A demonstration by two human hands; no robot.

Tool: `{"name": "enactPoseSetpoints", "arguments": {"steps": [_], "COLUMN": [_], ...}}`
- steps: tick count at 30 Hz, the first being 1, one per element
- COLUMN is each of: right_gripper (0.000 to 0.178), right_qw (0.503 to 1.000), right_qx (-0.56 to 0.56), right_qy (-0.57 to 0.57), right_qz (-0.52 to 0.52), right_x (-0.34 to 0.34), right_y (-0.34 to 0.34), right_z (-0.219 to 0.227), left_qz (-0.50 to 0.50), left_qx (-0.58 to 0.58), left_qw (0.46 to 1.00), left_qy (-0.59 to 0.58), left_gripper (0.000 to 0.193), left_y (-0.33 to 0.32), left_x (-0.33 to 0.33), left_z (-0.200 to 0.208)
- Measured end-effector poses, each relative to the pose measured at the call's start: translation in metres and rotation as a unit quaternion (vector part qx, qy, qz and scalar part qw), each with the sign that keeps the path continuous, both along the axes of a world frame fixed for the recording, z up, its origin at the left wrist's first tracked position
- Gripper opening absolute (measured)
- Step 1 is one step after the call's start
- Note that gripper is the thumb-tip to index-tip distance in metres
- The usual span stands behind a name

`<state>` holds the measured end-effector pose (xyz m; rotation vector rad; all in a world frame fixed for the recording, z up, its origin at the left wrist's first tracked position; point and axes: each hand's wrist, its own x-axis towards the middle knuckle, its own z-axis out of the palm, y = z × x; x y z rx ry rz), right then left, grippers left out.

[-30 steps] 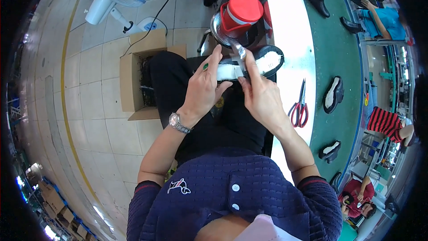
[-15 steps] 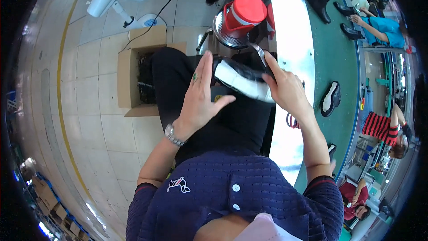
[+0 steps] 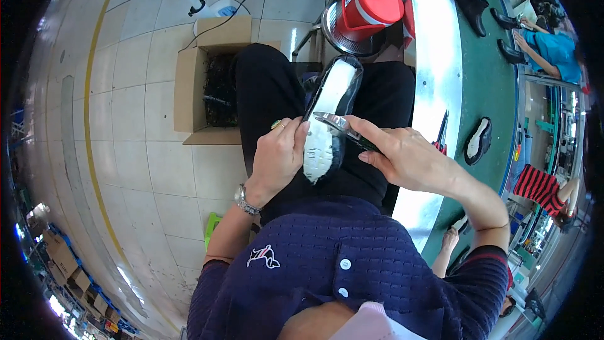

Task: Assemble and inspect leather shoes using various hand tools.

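A black shoe (image 3: 340, 82) with a bare white underside rests sole up over my lap, its length pointing away from me. My left hand (image 3: 277, 153) is closed against the shoe's left edge, fingertips curled at its rim. In my right hand (image 3: 412, 157) is a pair of pincers (image 3: 333, 121), with a shiny curved metal head and dark handles. The pincers' head lies across the middle of the white underside. Several short dark marks show on the nearer part of that surface. My right palm hides most of the handles.
An open cardboard box (image 3: 189, 91) with dark contents stands at my left. A red lidded bucket (image 3: 376, 5) sits on a metal stool ahead. To my right run a metal bench (image 3: 428, 63) with scissors (image 3: 442, 133) and a green surface holding another shoe (image 3: 478, 141). Other people work beyond.
The shoe has swung from lying crosswise to pointing away from me. My left hand, flat and open before, has closed at its edge. The pincers have come down onto the white underside.
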<state>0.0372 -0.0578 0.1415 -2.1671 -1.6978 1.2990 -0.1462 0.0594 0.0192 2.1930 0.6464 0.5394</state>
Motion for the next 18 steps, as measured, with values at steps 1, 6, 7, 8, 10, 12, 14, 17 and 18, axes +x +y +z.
{"name": "enactPoseSetpoints", "arguments": {"steps": [1, 6, 7, 8, 10, 12, 14, 17, 18], "right_gripper": [0.055, 0.057, 0.058, 0.058, 0.06, 0.061, 0.062, 0.065, 0.066], "right_qw": [1.0, 0.989, 0.982, 0.983, 0.988, 0.993, 0.996, 0.997, 0.997], "right_qx": [0.001, -0.015, -0.038, -0.039, -0.029, -0.023, -0.012, 0.016, 0.023], "right_qy": [-0.008, -0.076, -0.097, -0.095, -0.088, -0.076, -0.059, -0.056, -0.055], "right_qz": [0.025, 0.123, 0.155, 0.154, 0.124, 0.089, 0.06, 0.057, 0.058], "right_x": [-0.001, -0.006, -0.006, -0.005, -0.005, -0.004, -0.002, 0.0, 0.001], "right_y": [0.002, 0.019, 0.021, 0.021, 0.016, 0.005, -0.008, -0.019, -0.019], "right_z": [0.001, 0.006, 0.007, 0.006, 0.002, -0.006, -0.015, -0.025, -0.026], "left_qz": [-0.023, -0.073, -0.125, -0.126, -0.117, -0.108, -0.084, -0.068, -0.068], "left_qx": [-0.05, 0.024, 0.162, 0.16, 0.174, -0.06, -0.287, -0.866, -0.866], "left_qw": [0.998, 0.996, 0.978, 0.978, 0.974, 0.984, 0.94, 0.485, 0.486], "left_qy": [-0.001, 0.046, 0.047, 0.048, 0.087, 0.127, 0.163, -0.101, -0.102], "left_gripper": [0.02, 0.02, 0.019, 0.019, 0.028, 0.038, 0.05, 0.078, 0.078], "left_y": [0.002, -0.005, -0.004, -0.004, -0.005, 0.001, 0.005, 0.011, 0.007], "left_x": [-0.003, -0.004, -0.004, -0.004, -0.004, -0.003, -0.005, 0.008, 0.019], "left_z": [-0.003, 0.001, -0.001, -0.002, -0.001, 0.009, 0.005, -0.017, -0.025]}}
